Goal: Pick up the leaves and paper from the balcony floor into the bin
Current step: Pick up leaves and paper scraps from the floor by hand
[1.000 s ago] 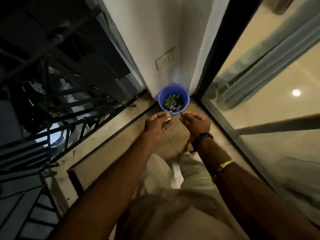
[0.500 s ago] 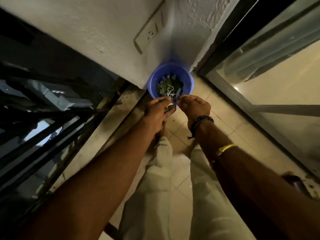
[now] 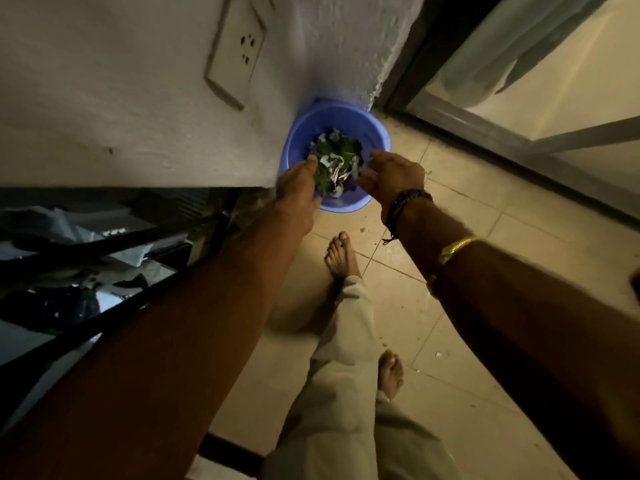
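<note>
Clump of leaves and paper (image 3: 335,169) hangs over the bin (image 3: 346,110). Left hand (image 3: 298,192) grips it; right hand (image 3: 393,178) rests slack-fingered beside it.

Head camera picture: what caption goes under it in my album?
Left hand and right hand cup leaves and paper scraps over the blue bin.

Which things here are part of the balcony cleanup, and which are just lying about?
Job: bin, leaves and paper, left hand, right hand, scraps on the floor.
Lying about: wall socket, railing, sliding door, curtain.
</note>
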Motion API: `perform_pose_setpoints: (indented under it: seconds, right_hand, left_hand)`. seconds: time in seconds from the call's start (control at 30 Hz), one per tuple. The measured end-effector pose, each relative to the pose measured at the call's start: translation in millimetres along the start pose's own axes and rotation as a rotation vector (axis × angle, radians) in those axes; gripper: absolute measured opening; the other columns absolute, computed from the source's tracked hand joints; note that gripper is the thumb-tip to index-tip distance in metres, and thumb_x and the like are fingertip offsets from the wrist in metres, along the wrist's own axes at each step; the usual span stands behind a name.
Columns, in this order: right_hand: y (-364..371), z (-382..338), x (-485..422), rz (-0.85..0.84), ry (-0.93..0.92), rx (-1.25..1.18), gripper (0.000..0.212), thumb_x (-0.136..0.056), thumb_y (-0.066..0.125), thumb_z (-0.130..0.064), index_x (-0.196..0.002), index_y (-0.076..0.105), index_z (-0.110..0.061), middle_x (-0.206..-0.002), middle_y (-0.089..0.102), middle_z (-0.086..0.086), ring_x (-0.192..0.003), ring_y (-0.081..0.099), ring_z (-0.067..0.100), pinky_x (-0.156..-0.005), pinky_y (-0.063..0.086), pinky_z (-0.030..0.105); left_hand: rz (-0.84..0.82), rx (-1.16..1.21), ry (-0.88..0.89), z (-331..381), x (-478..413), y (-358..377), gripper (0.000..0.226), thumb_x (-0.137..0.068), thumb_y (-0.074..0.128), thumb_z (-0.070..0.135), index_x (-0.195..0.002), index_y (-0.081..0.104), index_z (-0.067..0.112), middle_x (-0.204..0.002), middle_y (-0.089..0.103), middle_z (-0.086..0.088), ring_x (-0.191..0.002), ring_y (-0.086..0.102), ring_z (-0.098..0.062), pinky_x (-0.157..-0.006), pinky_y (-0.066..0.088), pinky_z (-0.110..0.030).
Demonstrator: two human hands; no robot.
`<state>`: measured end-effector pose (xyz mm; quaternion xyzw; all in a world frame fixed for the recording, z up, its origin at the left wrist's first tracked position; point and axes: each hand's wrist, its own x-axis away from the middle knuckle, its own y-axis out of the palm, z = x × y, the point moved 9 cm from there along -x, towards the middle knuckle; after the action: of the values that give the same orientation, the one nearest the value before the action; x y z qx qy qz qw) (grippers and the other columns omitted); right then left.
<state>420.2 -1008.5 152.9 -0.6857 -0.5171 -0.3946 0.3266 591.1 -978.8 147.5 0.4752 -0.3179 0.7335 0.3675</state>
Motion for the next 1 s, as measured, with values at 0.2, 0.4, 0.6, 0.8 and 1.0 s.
perform_pose_setpoints:
  seconds: [0.2, 0.4, 0.6, 0.8, 1.0]
  right_hand:
    - [-62.9, -20.0, 88.1, 0.191, -0.077, -0.256, 0.017, -0.094, 0.057, 0.003, -0.107, 0.068, 0.001, -0.084, 0.067, 0.012, -0.074, 0.066, 0.024, -0.066, 0.061, 0.035]
    - [-159.9, -27.5, 210.9, 0.332, -0.187, -0.406, 0.013, -0.095, 0.062, -0.006, -0.106, 0.069, -0.010, -0.100, 0.072, 0.010, -0.088, 0.072, 0.022, -0.075, 0.063, 0.036]
    - [-255.9, 0.1, 345.6, 0.517, -0.338, -0.564, 0.011, -0.093, 0.065, -0.008, -0.101, 0.072, -0.013, -0.096, 0.073, 0.009, -0.088, 0.073, 0.022, -0.074, 0.063, 0.035]
    - [-340.0, 69.3, 450.8, 0.701, -0.404, -0.736, 0.013, -0.092, 0.067, -0.011, -0.102, 0.072, -0.017, -0.097, 0.074, 0.005, -0.089, 0.073, 0.021, -0.073, 0.063, 0.036]
    - [-414.0, 134.9, 510.2, 0.890, -0.404, -0.892, 0.012, -0.091, 0.067, -0.011, -0.098, 0.073, -0.018, -0.093, 0.074, 0.005, -0.085, 0.072, 0.022, -0.068, 0.063, 0.035]
  left_hand:
    - [-0.160, -0.171, 0.087, 19.5, 94.2, 23.9, 0.040, -0.103, 0.049, 0.014, -0.141, 0.049, 0.003, -0.141, 0.054, -0.017, -0.132, 0.052, -0.032, -0.102, 0.046, -0.040]
    - [-0.276, -0.400, 0.225, 16.2, 230.0, 46.3, 0.010, -0.099, 0.058, 0.018, -0.102, 0.065, 0.013, -0.100, 0.070, -0.005, -0.106, 0.068, -0.024, -0.068, 0.057, -0.029]
    - [-0.482, -0.697, 0.368, -43.4, 363.5, 63.6, 0.019, -0.101, 0.055, 0.018, -0.114, 0.063, 0.008, -0.096, 0.066, -0.005, -0.079, 0.064, -0.015, -0.061, 0.054, -0.024]
    - [-0.746, -0.944, 0.429, -131.0, 466.1, 97.1, 0.016, -0.094, 0.060, 0.011, -0.108, 0.066, 0.006, -0.083, 0.063, -0.005, -0.059, 0.057, -0.014, -0.048, 0.048, -0.021]
    - [-0.916, -1.105, 0.488, -225.1, 541.2, 145.0, 0.021, -0.093, 0.060, 0.017, -0.111, 0.069, 0.010, -0.088, 0.065, -0.006, -0.063, 0.057, -0.013, -0.053, 0.048, -0.023]
